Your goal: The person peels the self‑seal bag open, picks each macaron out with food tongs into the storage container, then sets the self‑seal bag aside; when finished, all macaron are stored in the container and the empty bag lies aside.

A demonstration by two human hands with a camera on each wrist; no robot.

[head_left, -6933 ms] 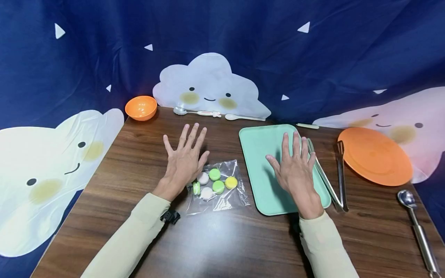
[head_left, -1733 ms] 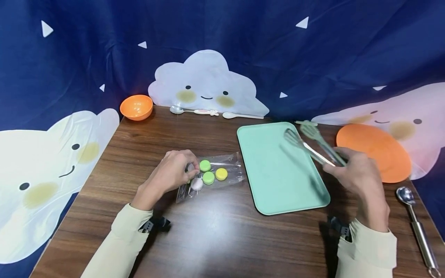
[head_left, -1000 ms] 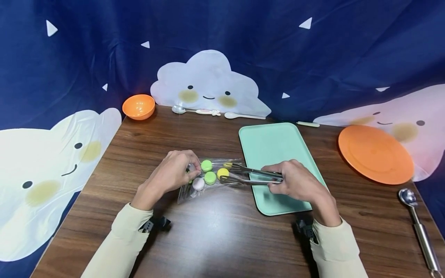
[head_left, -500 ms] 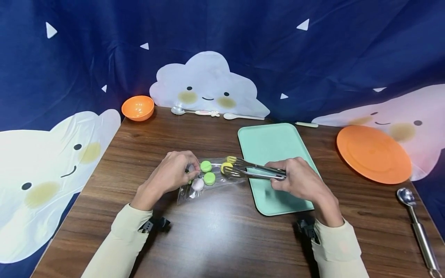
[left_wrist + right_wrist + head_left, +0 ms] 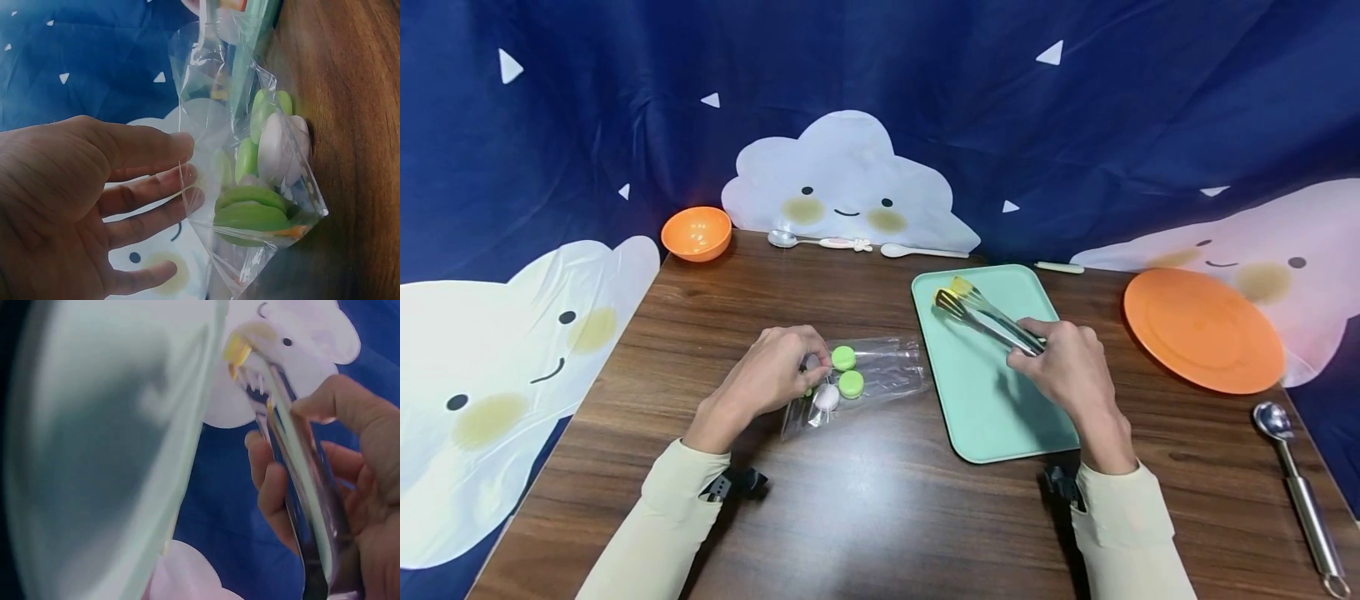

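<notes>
While the near edge of the wooden table [image 5: 880, 517] is being left to the two pale sleeves, the work is being carried on just beyond them. A clear plastic bag [image 5: 865, 379] is being pinned flat against the wood by the left hand [image 5: 771, 375], whose fingers are curled onto the bag's closed left end; two green sweets [image 5: 846, 371] and a white sweet [image 5: 827, 398] are being kept inside, while the bag's mouth is being left turned rightward, toward the tray. Metal tongs [image 5: 988, 321] are being gripped in the right hand [image 5: 1063, 367], fingers wrapped round the handle end. A yellow sweet [image 5: 953, 292] is being held pinched between the tong tips over the far left part of the mint-green tray [image 5: 1000, 417], though whether it is touching the tray surface cannot be told. The tongs' long axis is being held slanting from the right hand away and to the left, so the sweet is lying beyond and left of the fingers, well apart from the bag; the right hand is the nearer one to it. Farther right, an orange plate [image 5: 1202, 329] and a metal scoop [image 5: 1296, 492] are being left idle. At the table's far edge, an orange bowl [image 5: 696, 233] and two spoons [image 5: 865, 246] are being left before the cloud-printed blue backdrop [image 5: 880, 83].
</notes>
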